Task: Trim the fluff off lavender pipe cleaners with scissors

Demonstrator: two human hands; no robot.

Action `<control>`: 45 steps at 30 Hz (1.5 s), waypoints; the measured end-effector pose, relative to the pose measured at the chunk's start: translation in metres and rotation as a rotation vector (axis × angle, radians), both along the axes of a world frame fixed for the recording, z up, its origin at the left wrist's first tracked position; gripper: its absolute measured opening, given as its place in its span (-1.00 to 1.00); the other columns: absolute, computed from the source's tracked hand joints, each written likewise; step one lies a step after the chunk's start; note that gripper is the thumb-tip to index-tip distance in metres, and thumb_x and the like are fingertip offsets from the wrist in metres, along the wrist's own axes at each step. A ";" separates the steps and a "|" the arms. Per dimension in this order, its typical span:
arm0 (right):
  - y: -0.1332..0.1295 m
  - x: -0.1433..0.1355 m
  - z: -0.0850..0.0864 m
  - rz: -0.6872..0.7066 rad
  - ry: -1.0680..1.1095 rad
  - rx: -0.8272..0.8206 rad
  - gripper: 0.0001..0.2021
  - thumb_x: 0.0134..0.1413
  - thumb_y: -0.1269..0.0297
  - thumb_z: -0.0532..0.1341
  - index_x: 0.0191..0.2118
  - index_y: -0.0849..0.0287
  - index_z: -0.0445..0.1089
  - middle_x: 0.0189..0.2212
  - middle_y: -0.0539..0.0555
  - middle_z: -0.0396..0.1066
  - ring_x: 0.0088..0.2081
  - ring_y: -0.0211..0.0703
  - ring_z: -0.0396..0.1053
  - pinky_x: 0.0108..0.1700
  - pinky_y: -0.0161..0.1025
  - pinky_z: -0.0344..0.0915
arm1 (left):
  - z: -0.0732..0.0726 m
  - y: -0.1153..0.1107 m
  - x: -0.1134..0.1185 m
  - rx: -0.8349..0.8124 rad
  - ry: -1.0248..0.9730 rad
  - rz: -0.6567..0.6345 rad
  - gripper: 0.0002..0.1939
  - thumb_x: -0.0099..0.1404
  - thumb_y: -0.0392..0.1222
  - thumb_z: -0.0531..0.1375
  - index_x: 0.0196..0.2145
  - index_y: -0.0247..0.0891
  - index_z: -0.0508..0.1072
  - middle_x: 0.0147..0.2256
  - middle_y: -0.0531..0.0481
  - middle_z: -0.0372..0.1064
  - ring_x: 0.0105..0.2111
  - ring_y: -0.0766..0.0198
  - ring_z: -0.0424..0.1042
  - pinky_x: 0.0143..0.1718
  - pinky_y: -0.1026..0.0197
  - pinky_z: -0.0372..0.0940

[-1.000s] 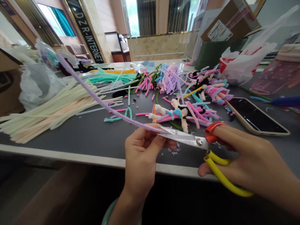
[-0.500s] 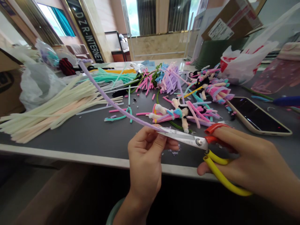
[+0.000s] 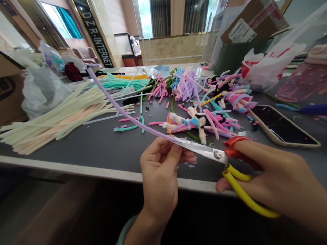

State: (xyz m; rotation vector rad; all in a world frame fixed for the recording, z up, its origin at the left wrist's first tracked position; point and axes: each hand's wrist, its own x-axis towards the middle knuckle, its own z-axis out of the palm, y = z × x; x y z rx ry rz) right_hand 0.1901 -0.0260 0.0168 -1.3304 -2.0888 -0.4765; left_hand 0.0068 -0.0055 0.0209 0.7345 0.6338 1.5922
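My left hand (image 3: 162, 170) pinches one end of a long purple pipe cleaner (image 3: 122, 110) between thumb and fingers, and the strip curves up to the left. My right hand (image 3: 270, 170) is closed around the red and yellow handles of the scissors (image 3: 204, 149). The blades lie at the pinched end, beside my left fingertips. Small purple bits (image 3: 191, 164) are on the grey table below the blades. Just beyond my hands lies a figure made of pipe cleaners (image 3: 187, 123), with pink strips around it.
Cream pipe cleaners (image 3: 58, 115) spread over the left of the table (image 3: 102, 149). Purple and pink bundles (image 3: 186, 85) lie at the back. At right are a phone (image 3: 283, 126), another doll (image 3: 240, 98), a white plastic bag (image 3: 263, 68) and a pink bottle (image 3: 301, 78).
Both hands have stayed nearly in place, with the scissors and the purple pipe cleaner still held. The view has shifted very slightly.
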 end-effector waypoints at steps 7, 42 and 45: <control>-0.001 0.001 0.003 0.011 -0.012 0.004 -0.40 0.17 -0.37 -0.09 -0.34 0.08 0.36 -0.53 0.06 0.46 -0.63 -0.18 0.38 -0.65 -0.21 0.23 | -0.001 0.001 0.001 -0.007 -0.014 0.001 -0.82 0.10 -0.48 0.33 -0.51 -0.22 0.61 -0.60 0.14 0.53 -0.62 0.45 0.48 -0.51 0.48 0.46; -0.001 -0.005 0.003 0.009 -0.008 -0.032 -0.40 0.12 -0.41 -0.06 -0.38 0.09 0.26 -0.55 0.07 0.42 -0.60 -0.10 0.41 -0.66 -0.19 0.24 | -0.008 0.001 0.003 0.061 -0.021 -0.041 -0.79 0.21 -0.49 0.28 -0.47 -0.25 0.61 -0.56 0.15 0.55 -0.59 0.47 0.50 -0.48 0.49 0.46; -0.001 -0.004 0.001 0.006 -0.012 -0.032 -0.43 0.15 -0.37 -0.03 -0.40 0.08 0.28 -0.54 0.08 0.44 -0.61 -0.10 0.40 -0.66 -0.18 0.24 | -0.008 0.001 0.002 0.051 -0.015 -0.032 -0.79 0.20 -0.49 0.28 -0.48 -0.26 0.60 -0.57 0.15 0.54 -0.60 0.47 0.49 -0.48 0.49 0.45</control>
